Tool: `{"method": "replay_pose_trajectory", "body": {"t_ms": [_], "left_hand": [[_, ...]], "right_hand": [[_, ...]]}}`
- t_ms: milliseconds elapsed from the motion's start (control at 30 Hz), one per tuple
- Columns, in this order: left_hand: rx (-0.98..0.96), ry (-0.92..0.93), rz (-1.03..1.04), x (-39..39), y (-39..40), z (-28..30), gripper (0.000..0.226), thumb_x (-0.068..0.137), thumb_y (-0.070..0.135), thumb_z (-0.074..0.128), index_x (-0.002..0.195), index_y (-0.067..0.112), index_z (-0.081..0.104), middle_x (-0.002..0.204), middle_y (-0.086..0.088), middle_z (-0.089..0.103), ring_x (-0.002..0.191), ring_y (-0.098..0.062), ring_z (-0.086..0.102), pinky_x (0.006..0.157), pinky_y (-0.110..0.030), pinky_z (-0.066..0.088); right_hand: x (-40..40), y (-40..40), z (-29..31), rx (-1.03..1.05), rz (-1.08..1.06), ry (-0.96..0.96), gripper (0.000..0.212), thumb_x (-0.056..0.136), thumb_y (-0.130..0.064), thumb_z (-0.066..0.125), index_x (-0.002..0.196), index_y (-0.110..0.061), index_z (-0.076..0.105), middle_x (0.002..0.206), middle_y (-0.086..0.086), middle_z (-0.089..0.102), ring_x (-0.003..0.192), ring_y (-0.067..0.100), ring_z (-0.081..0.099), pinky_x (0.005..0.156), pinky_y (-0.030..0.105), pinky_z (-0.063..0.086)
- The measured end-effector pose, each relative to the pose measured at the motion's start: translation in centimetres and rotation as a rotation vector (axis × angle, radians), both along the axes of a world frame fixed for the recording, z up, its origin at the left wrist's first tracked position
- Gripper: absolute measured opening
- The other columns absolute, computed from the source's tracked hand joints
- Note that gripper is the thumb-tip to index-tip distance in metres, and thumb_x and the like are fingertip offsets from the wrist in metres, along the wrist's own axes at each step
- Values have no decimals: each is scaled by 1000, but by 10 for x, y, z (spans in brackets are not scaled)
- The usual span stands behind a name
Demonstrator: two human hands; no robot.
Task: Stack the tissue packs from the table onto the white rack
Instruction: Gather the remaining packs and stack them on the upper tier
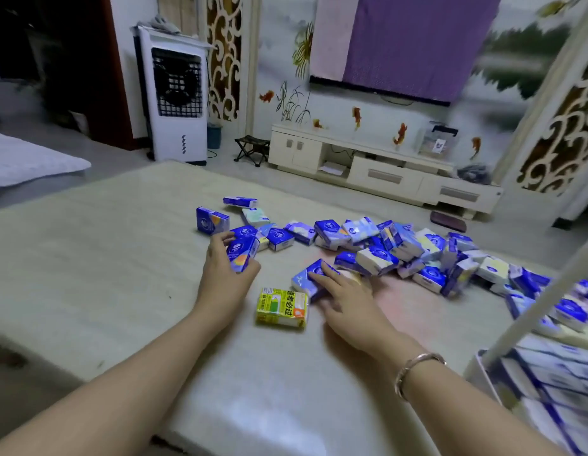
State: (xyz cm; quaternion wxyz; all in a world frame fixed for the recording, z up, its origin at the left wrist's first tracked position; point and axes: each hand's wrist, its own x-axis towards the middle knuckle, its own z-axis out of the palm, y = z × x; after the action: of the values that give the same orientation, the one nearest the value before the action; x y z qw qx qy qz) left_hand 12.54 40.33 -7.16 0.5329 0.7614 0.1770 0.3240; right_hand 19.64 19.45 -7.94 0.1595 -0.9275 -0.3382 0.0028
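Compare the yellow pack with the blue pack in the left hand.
The yellow pack lies flat and untouched on the table; the blue pack stands tilted, gripped by the left hand. One is yellow-green, the other blue with an orange patch. Both are small wrapped blocks.

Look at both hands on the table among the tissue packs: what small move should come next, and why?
Probably the right hand should close around the blue pack under its fingers and lift it. The left hand already grips a blue pack, while the right only lies flat on its pack. Both packs could then go to the white rack at the right, which already holds stacked packs.
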Motion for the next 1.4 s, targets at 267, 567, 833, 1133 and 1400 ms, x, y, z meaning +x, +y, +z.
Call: {"method": "replay_pose_trajectory", "body": {"t_ms": [267, 567, 833, 1133, 1400], "left_hand": [[213, 217, -377, -53, -100, 25, 74, 73, 17, 75, 135, 16, 34, 131, -1, 45, 121, -15, 47, 100, -25, 39], [363, 535, -438, -83, -171, 8, 90, 77, 44, 68, 146, 15, 17, 134, -9, 44, 125, -31, 32, 100, -33, 30], [316, 442, -483, -81, -162, 8, 80, 79, 42, 66, 143, 30, 18, 125, -12, 49, 115, -28, 51, 100, -37, 42], [119, 145, -410, -130, -153, 70, 41, 89, 24, 64, 119, 32, 38, 108, 1, 57, 96, -15, 58, 81, -30, 54], [304, -124, -451, -186, -188, 159, 54, 83, 23, 70, 122, 44, 40, 112, 8, 62, 96, -8, 63, 78, -27, 56]], "right_hand": [[-68, -63, 2, 322, -32, 269, 74, 72, -1, 40, 139, -33, 44, 127, -9, 56, 118, 12, 50, 104, 28, 39], [-122, -110, -2, 598, -69, 353, 74, 70, 9, 40, 124, -43, 42, 133, -6, 52, 118, 10, 52, 99, 30, 45], [-117, -106, -2, 359, -352, 144, 59, 81, -42, 65, 134, -27, 44, 147, -2, 34, 137, 21, 31, 111, 36, 28], [-147, -90, 59, 729, -400, 484, 49, 85, -47, 59, 125, -20, 49, 120, 0, 55, 106, 17, 55, 86, 27, 41], [-209, -117, 189, 1003, -131, 768, 39, 100, -44, 34, 116, -18, 59, 103, 11, 72, 79, 24, 68, 75, 35, 56]]}}
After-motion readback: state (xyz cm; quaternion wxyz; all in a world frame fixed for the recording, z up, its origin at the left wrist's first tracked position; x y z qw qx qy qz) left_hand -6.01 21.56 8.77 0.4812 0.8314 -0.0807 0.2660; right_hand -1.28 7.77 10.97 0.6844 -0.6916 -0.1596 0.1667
